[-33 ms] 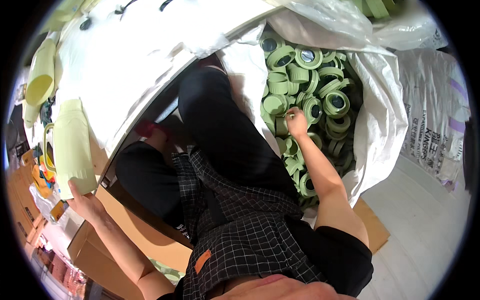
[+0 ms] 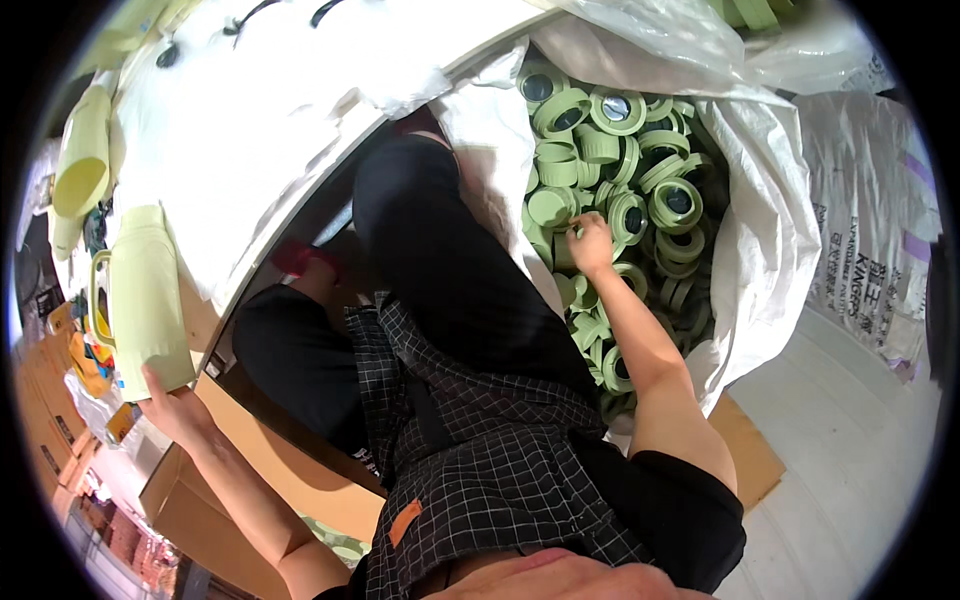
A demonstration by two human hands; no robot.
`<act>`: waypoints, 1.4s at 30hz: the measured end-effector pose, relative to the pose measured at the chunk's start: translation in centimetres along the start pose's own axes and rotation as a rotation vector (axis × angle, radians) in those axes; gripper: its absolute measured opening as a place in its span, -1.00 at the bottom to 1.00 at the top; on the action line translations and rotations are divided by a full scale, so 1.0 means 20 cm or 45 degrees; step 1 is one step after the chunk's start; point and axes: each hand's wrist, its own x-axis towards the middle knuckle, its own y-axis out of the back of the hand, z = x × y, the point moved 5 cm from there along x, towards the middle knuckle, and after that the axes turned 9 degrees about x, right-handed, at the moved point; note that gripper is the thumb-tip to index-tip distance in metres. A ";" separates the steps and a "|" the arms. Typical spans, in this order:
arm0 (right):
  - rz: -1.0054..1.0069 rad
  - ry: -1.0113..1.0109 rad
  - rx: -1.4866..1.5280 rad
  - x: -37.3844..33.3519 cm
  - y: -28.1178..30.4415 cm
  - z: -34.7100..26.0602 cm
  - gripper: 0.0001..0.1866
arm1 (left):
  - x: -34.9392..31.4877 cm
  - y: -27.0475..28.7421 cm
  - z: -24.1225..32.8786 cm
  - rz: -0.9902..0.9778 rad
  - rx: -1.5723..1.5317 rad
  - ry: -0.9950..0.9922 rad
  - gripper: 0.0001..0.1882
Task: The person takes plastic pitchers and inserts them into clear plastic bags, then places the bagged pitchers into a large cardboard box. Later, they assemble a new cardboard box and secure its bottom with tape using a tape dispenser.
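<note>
On the left, my left hand (image 2: 182, 412) grips the base of a pale green jug (image 2: 150, 300) with a looped side handle. The jug stands at the table's edge, my thumb lying against its lower side. To the right, my right hand (image 2: 592, 243) reaches into a white sack (image 2: 765, 230) full of light green plastic lids (image 2: 675, 205). Its fingers are curled together on the rim of a green lid (image 2: 563, 250); other lids partly hide that one. Several of the lids around my hand show dark round centres.
A white-covered table (image 2: 260, 120) stretches ahead, with another pale green jug (image 2: 82, 165) lying at its left. An open cardboard box (image 2: 290, 465) stands below my left arm. Clear plastic wrapping (image 2: 640, 50) and a printed white sack (image 2: 860, 220) flank the lids.
</note>
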 end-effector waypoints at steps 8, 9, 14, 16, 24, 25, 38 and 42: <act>0.225 -1.412 0.851 0.37 -0.47 0.35 0.29 | -0.21 -0.07 0.20 -0.050 -0.129 0.084 -0.47; 0.244 -1.475 0.814 0.37 -0.49 0.34 0.29 | -0.28 -0.08 0.23 -0.144 -0.161 0.035 -0.45; 0.378 -1.001 0.426 0.28 -0.20 0.00 0.03 | -0.57 -0.12 0.23 -0.230 -0.285 0.322 -0.40; 0.205 -0.536 1.068 0.29 0.02 -0.14 -0.14 | -0.62 -0.25 0.24 -0.398 -0.339 0.326 -0.43; -0.425 1.144 1.545 -0.41 0.74 -1.61 -0.31 | -0.86 -0.45 0.30 -0.428 -0.226 0.195 -0.49; -0.352 1.032 1.671 -0.44 0.71 -1.60 -0.30 | -0.84 -0.41 0.39 -0.394 -0.189 -0.054 -0.52; -0.026 0.244 1.039 -0.54 0.29 -0.45 -0.47 | -0.83 -0.87 0.22 -1.022 -0.220 0.181 -0.48; 0.244 -0.209 0.056 -0.36 0.18 0.35 -0.38 | -0.91 -0.81 0.26 -0.799 0.201 -0.579 -0.38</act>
